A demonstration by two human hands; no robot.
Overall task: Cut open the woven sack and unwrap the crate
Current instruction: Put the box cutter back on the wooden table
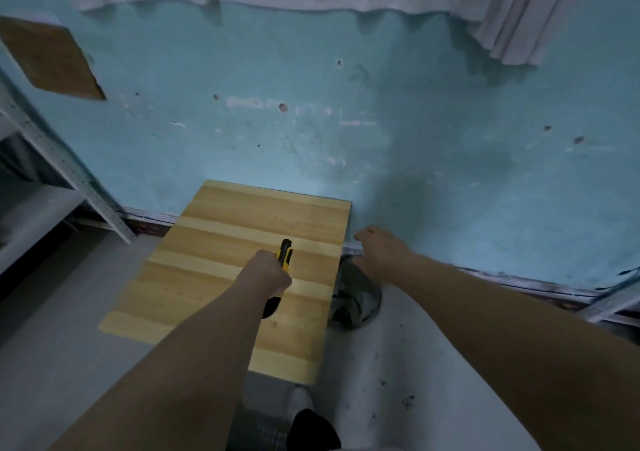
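My left hand grips a yellow and black utility knife above a light wooden tabletop; the knife's tip points away from me. My right hand hovers past the table's right edge with relaxed fingers and holds nothing. Below it a crumpled grey-green cloth lies on the floor by the wall. A big white surface with dirt specks fills the lower right under my right forearm and looks like the woven sack. No crate shows.
A turquoise wall stands right behind the table, with white curtains hanging above. A grey metal shelf rack is at the left. My shoe is on the grey floor below the table's near edge.
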